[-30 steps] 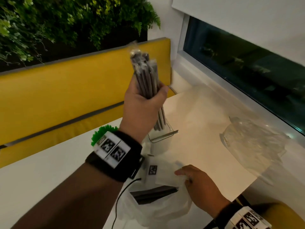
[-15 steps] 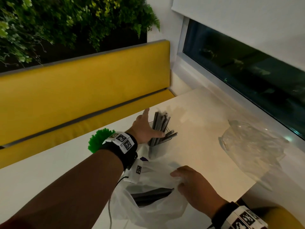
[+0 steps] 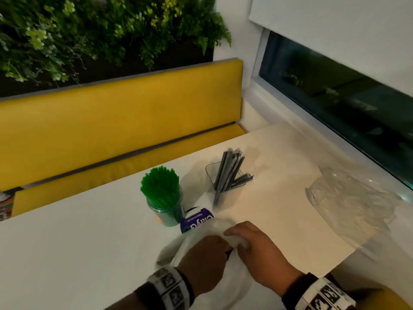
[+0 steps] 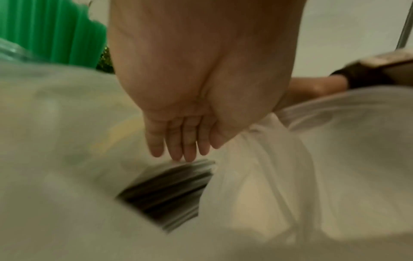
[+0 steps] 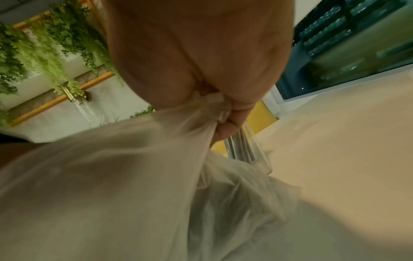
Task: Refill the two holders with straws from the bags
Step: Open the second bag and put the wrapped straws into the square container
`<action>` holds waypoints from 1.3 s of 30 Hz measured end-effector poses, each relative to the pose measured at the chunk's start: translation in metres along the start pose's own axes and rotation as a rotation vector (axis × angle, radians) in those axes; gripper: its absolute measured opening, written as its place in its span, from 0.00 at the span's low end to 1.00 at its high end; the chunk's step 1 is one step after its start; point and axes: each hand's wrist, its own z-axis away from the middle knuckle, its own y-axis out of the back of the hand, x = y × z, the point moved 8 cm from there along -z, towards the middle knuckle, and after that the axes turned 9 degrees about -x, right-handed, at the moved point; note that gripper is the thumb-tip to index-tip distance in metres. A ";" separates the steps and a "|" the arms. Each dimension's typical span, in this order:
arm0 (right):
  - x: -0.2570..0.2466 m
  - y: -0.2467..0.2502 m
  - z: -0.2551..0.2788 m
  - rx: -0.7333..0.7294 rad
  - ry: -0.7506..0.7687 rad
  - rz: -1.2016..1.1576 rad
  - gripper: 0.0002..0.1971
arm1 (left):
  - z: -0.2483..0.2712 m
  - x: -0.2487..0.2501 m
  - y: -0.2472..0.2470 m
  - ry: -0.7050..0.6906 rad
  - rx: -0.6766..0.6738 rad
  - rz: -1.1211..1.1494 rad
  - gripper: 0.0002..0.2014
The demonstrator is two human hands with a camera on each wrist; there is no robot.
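Note:
A white plastic bag [image 3: 225,285] lies at the table's near edge, with dark grey straws [image 4: 170,190] showing inside its mouth. My left hand [image 4: 181,153] reaches into that mouth with straight fingers just above the straw ends. My right hand [image 5: 223,121] grips the bunched bag rim and holds it up. Behind the bag, a square clear holder [image 3: 211,186] carries a leaning bunch of grey straws [image 3: 230,171]. To its left a round clear holder [image 3: 165,211] is packed with green straws [image 3: 159,186].
A crumpled, empty clear bag [image 3: 348,204] lies at the right by the window sill. A purple-labelled packet [image 3: 196,220] sits between the round holder and the white bag. A yellow bench [image 3: 111,121] runs behind the white table [image 3: 67,242].
My left hand let go of the grey straws in the square holder and came back down into the white bag. My right hand kept its hold on the bag rim.

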 end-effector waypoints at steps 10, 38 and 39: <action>0.003 -0.014 0.016 0.087 0.008 0.045 0.28 | 0.022 -0.020 -0.027 -0.031 0.017 -0.241 0.15; -0.001 -0.012 0.034 0.053 0.016 0.099 0.30 | -0.006 -0.022 -0.060 0.085 -0.332 -0.357 0.18; -0.002 -0.011 0.034 0.049 0.014 0.106 0.29 | -0.007 -0.022 -0.060 0.079 -0.344 -0.353 0.18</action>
